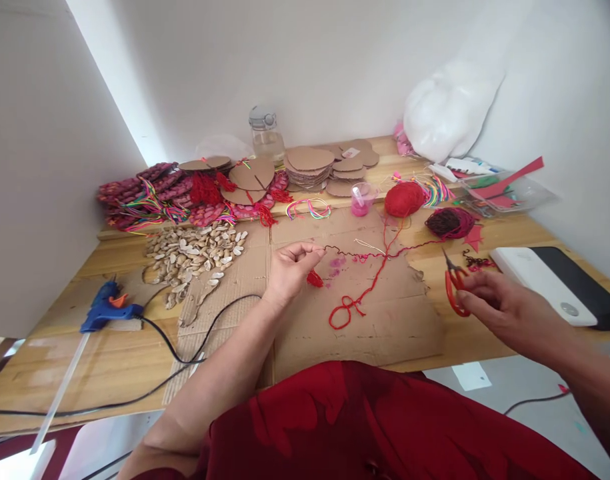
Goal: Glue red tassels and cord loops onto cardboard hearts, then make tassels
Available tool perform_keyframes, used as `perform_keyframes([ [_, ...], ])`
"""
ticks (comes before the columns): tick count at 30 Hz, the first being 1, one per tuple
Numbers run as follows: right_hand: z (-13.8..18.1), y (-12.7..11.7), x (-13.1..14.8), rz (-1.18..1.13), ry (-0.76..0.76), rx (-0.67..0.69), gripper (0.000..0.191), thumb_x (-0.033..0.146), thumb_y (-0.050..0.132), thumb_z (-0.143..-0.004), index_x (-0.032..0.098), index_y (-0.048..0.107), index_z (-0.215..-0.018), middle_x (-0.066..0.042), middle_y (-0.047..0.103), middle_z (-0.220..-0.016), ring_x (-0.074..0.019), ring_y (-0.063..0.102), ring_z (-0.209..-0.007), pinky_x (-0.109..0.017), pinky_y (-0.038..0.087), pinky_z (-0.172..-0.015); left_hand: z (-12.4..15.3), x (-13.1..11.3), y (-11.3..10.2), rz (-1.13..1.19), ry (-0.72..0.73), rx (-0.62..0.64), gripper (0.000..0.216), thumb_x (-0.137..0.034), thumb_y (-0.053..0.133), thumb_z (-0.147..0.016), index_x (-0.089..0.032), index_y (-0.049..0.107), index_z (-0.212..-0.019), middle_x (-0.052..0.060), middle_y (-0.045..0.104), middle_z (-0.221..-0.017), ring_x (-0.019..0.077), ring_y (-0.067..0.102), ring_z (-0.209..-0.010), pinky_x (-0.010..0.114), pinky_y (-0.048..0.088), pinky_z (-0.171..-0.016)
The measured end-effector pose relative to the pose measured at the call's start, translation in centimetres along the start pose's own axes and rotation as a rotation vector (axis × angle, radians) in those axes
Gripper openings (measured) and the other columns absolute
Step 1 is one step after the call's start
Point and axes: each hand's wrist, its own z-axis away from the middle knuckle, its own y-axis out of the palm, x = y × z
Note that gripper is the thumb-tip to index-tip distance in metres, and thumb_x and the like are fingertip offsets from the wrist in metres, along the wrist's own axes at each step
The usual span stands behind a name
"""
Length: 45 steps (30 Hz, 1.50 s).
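My left hand (pixel 295 268) pinches the end of a dark, crinkled yarn strand (pixel 352 254) over the cardboard sheet (pixel 305 333). The strand runs right toward a dark red and brown yarn ball (pixel 449 223). In my right hand (pixel 502 303) is a pair of scissors (pixel 453 285) with orange-red handles, its tip pointing up and away from me. A bright red yarn ball (pixel 405 199) sits at the back, and its red yarn (pixel 367 293) trails to a loop on the cardboard. Just below my left fingers lies a small red tassel (pixel 315 279).
Peanut shells (pixel 199 257) are heaped at left, near a blue glue gun (pixel 107 308) with a black cord. Behind stand cardboard cutouts (pixel 309 165), a glass jar (pixel 267 137) and a pink cup (pixel 361 200). At right are a plastic tray (pixel 509 197) and a white-and-black device (pixel 545 283).
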Motion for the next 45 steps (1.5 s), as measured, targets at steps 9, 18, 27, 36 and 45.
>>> perform_keyframes([
  [9, 2.2, 8.6, 9.1, -0.447, -0.326, 0.613, 0.035, 0.057, 0.055, -0.093, 0.023, 0.051, -0.084, 0.002, 0.052, -0.072, -0.0137, 0.044, -0.063, -0.029, 0.037, -0.061, 0.8, -0.6, 0.6, -0.069, 0.016, 0.079, 0.024, -0.038, 0.077, -0.073, -0.014, 0.074, -0.076, -0.007, 0.033, -0.050, 0.0055, 0.022, -0.047, 0.023, 0.015, -0.048],
  [18, -0.2, 9.2, 10.2, -0.410, -0.431, 0.599, 0.034, 0.053, 0.052, -0.094, 0.023, 0.046, -0.079, 0.003, 0.048, -0.071, -0.0141, 0.043, -0.065, -0.030, 0.035, -0.061, 0.8, -0.5, 0.6, -0.057, -0.018, 0.127, 0.023, -0.037, 0.076, -0.074, -0.015, 0.073, -0.077, -0.007, 0.040, -0.048, 0.0051, 0.026, -0.045, 0.022, 0.019, -0.047],
  [27, -1.0, 9.4, 10.2, -0.132, -0.568, 0.369, 0.027, 0.045, 0.059, -0.093, 0.023, 0.048, -0.082, 0.005, 0.052, -0.068, -0.0124, 0.044, -0.060, -0.027, 0.031, -0.055, 0.6, -0.3, 0.6, 0.088, -0.139, 0.190, 0.021, -0.034, 0.080, -0.068, -0.015, 0.073, -0.073, 0.000, 0.067, -0.064, 0.0074, 0.051, -0.052, 0.021, 0.039, -0.053],
  [36, -0.9, 8.8, 10.7, 0.082, -0.644, 0.207, 0.029, 0.049, 0.058, -0.093, 0.023, 0.052, -0.082, 0.003, 0.057, -0.062, -0.0131, 0.046, -0.053, -0.029, 0.027, -0.052, 0.5, -0.5, 0.6, 0.132, -0.157, 0.160, 0.022, -0.034, 0.082, -0.064, -0.015, 0.074, -0.072, 0.002, 0.069, -0.069, 0.0082, 0.056, -0.057, 0.021, 0.043, -0.058],
  [45, -1.0, 8.7, 10.9, 0.092, -0.634, 0.185, 0.028, 0.049, 0.059, -0.092, 0.022, 0.062, -0.084, 0.002, 0.059, -0.056, -0.0133, 0.047, -0.049, -0.029, 0.026, -0.052, 0.5, -0.2, 0.5, 0.134, -0.185, 0.167, 0.024, -0.034, 0.083, -0.063, -0.014, 0.074, -0.072, 0.001, 0.066, -0.064, 0.0068, 0.052, -0.052, 0.019, 0.038, -0.053],
])
